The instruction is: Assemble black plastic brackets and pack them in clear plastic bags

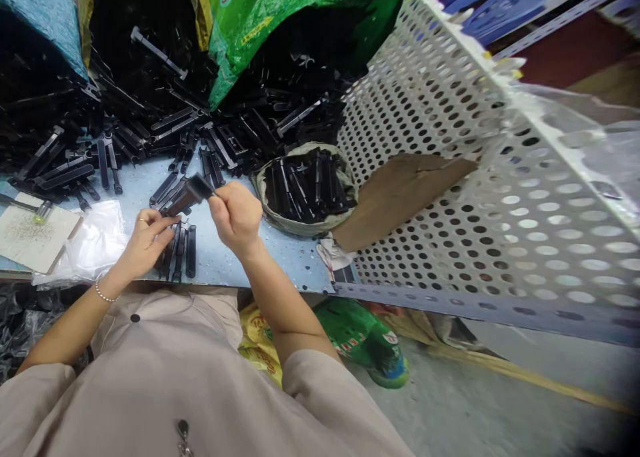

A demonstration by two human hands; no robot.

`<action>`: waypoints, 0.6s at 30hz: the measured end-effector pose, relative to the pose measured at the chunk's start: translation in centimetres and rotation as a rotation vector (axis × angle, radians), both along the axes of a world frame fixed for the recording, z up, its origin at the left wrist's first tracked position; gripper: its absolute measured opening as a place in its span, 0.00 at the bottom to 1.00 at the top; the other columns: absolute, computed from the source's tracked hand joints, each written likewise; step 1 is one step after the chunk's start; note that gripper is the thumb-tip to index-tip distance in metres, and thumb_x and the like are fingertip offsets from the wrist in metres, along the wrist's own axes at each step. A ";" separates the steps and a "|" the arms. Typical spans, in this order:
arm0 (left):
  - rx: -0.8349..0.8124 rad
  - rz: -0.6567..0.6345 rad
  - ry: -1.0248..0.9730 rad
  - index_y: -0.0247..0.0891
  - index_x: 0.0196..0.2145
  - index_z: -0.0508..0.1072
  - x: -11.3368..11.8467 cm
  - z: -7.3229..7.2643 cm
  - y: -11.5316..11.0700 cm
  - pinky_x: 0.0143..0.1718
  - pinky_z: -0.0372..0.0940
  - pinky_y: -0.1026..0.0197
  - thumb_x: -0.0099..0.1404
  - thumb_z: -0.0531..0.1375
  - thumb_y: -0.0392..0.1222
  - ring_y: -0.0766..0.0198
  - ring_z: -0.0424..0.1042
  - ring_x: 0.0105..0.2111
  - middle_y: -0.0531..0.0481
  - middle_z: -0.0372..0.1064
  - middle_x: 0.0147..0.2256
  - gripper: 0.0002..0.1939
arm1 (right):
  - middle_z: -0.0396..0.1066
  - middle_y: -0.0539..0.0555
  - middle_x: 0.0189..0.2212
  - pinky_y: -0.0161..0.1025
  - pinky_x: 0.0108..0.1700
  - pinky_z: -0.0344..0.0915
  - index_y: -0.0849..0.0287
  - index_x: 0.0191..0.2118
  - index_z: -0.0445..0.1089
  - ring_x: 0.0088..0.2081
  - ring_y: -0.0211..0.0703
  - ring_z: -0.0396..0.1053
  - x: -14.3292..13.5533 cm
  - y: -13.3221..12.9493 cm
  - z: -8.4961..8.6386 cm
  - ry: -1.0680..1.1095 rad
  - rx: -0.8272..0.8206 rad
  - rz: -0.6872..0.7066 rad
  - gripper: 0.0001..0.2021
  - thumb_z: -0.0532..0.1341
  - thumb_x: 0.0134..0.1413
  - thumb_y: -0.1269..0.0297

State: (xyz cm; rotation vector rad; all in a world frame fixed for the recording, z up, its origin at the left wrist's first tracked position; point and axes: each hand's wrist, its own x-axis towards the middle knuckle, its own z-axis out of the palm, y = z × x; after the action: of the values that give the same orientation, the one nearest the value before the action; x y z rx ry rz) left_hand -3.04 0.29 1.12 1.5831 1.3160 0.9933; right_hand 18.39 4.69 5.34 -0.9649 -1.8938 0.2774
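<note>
My right hand [236,217] is closed in a fist around the end of a dark tool or part [196,190], which reaches left toward my other hand. My left hand [149,239] has its fingers bent and touches black parts at the dark piece's left end; what its fingertips grip is too small to make out. Several long black parts [190,250] lie side by side on the blue tabletop [285,260], just right of my left hand. Behind both hands, more black parts [220,147] are heaped.
A round cloth-lined container [310,224] of black parts stands right of my hands. A perforated metal panel [430,230] rises beyond it. Green bag [250,17] and yellow bag [203,10] lie open behind. At left are clear plastic [100,237] and a pale board [37,234].
</note>
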 end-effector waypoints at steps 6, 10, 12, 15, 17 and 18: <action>-0.309 -0.042 -0.421 0.37 0.38 0.81 -1.1 4.9 4.6 0.32 0.73 0.55 0.65 0.44 0.78 0.52 0.77 0.36 0.42 0.74 0.30 0.43 | 0.62 0.53 0.25 0.43 0.36 0.63 0.54 0.29 0.65 0.30 0.44 0.63 -5.4 -5.4 -3.1 0.028 -0.446 0.477 0.23 0.51 0.66 0.42; 0.022 -0.164 -0.227 0.41 0.39 0.83 -2.0 8.4 4.1 0.51 0.73 0.46 0.68 0.34 0.76 0.49 0.74 0.54 0.42 0.76 0.45 0.47 | 0.56 0.46 0.20 0.35 0.23 0.51 0.55 0.27 0.61 0.21 0.35 0.52 -7.5 -4.6 -6.1 0.518 -1.010 0.336 0.24 0.55 0.61 0.38; 0.184 -0.267 -0.075 0.46 0.39 0.84 -2.1 7.9 2.1 0.64 0.63 0.41 0.68 0.32 0.75 0.47 0.61 0.66 0.46 0.70 0.59 0.47 | 0.51 0.42 0.18 0.33 0.21 0.43 0.55 0.26 0.59 0.19 0.31 0.45 -6.5 -2.5 -6.1 0.710 -1.128 0.251 0.25 0.60 0.55 0.38; 0.290 -0.330 0.111 0.50 0.42 0.83 -1.8 3.9 -1.2 0.73 0.43 0.35 0.71 0.36 0.71 0.47 0.37 0.74 0.57 0.48 0.73 0.41 | 0.48 0.40 0.16 0.32 0.21 0.40 0.56 0.25 0.60 0.18 0.29 0.42 -4.3 0.1 -4.3 0.867 -1.045 0.186 0.25 0.66 0.49 0.39; 0.281 -0.309 0.099 0.47 0.41 0.82 -1.4 0.5 -2.3 0.72 0.44 0.35 0.74 0.37 0.66 0.48 0.36 0.75 0.58 0.39 0.75 0.38 | 0.48 0.40 0.16 0.31 0.21 0.41 0.56 0.25 0.60 0.18 0.28 0.42 -3.6 0.6 -2.7 0.911 -0.945 0.168 0.25 0.67 0.49 0.40; 0.269 -0.274 0.049 0.44 0.38 0.81 -1.2 -1.0 -2.4 0.71 0.49 0.36 0.75 0.36 0.64 0.48 0.41 0.74 0.55 0.39 0.75 0.37 | 0.49 0.40 0.17 0.31 0.21 0.41 0.56 0.25 0.59 0.18 0.28 0.43 -3.6 0.5 -2.0 0.924 -0.910 0.161 0.25 0.67 0.49 0.39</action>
State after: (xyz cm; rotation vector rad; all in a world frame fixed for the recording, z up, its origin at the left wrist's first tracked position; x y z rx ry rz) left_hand -4.27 -2.14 0.10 1.9419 0.9916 0.9937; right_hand 14.81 5.18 3.31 -0.9747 -0.9324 1.4858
